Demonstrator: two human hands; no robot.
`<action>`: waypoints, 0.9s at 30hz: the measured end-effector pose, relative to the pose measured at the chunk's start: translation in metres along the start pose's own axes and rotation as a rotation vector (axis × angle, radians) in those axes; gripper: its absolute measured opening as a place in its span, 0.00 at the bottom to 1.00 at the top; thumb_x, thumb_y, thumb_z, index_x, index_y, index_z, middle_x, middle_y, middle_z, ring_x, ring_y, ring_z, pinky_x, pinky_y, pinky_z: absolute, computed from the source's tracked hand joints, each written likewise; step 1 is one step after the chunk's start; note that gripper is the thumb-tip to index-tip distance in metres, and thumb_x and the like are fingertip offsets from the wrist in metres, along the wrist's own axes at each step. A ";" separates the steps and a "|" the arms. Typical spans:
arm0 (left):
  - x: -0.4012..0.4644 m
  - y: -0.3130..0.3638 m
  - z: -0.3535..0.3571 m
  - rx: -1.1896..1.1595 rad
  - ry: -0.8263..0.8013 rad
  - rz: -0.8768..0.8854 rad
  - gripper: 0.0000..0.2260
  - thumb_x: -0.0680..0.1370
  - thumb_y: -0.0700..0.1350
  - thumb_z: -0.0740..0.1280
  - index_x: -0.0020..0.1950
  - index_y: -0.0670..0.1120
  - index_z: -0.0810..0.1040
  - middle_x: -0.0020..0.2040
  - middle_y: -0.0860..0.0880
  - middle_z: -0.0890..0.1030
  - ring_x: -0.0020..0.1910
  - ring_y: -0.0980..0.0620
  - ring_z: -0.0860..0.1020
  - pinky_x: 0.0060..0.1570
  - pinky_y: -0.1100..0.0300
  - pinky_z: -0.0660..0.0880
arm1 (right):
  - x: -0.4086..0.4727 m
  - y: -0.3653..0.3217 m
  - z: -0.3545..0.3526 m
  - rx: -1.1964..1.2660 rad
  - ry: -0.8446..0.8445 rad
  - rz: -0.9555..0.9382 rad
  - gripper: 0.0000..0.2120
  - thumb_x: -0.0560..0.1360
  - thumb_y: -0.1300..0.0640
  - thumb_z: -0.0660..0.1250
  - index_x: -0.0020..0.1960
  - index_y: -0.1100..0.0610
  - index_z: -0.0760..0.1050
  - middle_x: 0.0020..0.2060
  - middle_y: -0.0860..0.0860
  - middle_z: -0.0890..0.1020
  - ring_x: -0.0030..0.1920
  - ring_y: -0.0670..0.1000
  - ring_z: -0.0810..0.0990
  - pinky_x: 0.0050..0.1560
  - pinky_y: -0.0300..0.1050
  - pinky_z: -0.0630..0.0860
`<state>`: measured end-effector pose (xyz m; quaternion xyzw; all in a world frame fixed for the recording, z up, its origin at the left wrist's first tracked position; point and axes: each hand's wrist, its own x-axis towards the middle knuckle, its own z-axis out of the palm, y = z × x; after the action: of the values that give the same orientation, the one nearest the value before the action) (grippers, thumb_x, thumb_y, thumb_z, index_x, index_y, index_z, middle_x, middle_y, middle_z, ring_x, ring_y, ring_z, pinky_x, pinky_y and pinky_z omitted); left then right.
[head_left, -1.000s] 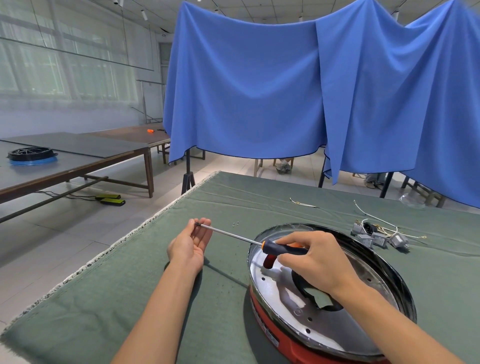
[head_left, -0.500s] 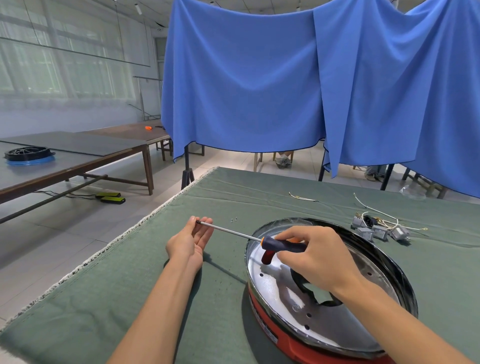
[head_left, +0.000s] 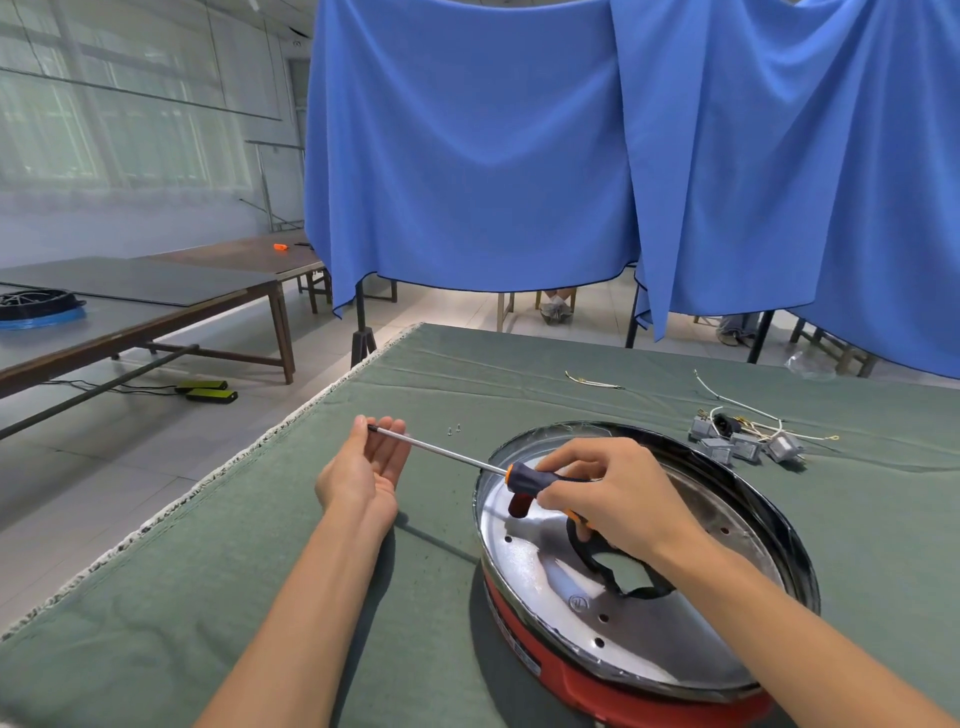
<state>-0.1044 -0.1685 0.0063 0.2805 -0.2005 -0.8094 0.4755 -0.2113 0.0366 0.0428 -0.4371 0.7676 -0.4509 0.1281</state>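
My right hand (head_left: 618, 499) grips the black and orange handle of a long screwdriver (head_left: 441, 452) above a round appliance base (head_left: 691, 670) with a red body and a shiny metal plate that has a hole in its middle. The screwdriver's shaft points left, and its tip lies against the fingertips of my left hand (head_left: 363, 467), which is palm up with its fingers relaxed. Two tiny screws (head_left: 454, 429) lie on the green cloth (head_left: 208, 597) just beyond the shaft.
A cluster of small grey parts with white wires (head_left: 748, 441) lies at the back right of the cloth. A loose wire (head_left: 592, 383) rests farther back. Blue drapes (head_left: 571, 156) hang behind the table. The cloth's left edge (head_left: 218, 478) drops to the floor; another table (head_left: 145, 317) stands at left.
My left hand's fingers have opened from around the screwdriver tip into a flatter, palm-up pose. The right hand keeps its hold on the handle, almost unmoved.
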 end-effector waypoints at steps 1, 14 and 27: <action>-0.001 -0.001 0.000 -0.001 0.002 -0.006 0.10 0.81 0.43 0.62 0.41 0.42 0.74 0.26 0.50 0.81 0.26 0.55 0.81 0.28 0.62 0.79 | 0.000 0.001 -0.001 0.016 -0.005 0.015 0.06 0.65 0.58 0.72 0.39 0.48 0.82 0.27 0.47 0.81 0.23 0.45 0.74 0.30 0.40 0.69; -0.041 -0.014 0.019 0.535 -0.297 0.016 0.09 0.81 0.40 0.60 0.47 0.37 0.77 0.31 0.47 0.84 0.26 0.53 0.81 0.24 0.64 0.77 | -0.001 -0.012 -0.019 0.230 0.009 0.138 0.05 0.71 0.64 0.71 0.46 0.57 0.81 0.25 0.50 0.81 0.21 0.47 0.75 0.20 0.36 0.68; -0.069 0.010 0.062 0.765 -0.421 -0.037 0.13 0.81 0.48 0.61 0.45 0.40 0.77 0.24 0.49 0.73 0.16 0.56 0.64 0.18 0.70 0.56 | -0.029 -0.024 -0.050 0.407 0.047 0.077 0.07 0.71 0.67 0.70 0.47 0.60 0.82 0.33 0.57 0.83 0.27 0.52 0.79 0.22 0.38 0.71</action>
<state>-0.1108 -0.1093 0.0778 0.2687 -0.5734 -0.7248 0.2715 -0.2105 0.0839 0.0843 -0.3620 0.6796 -0.6015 0.2129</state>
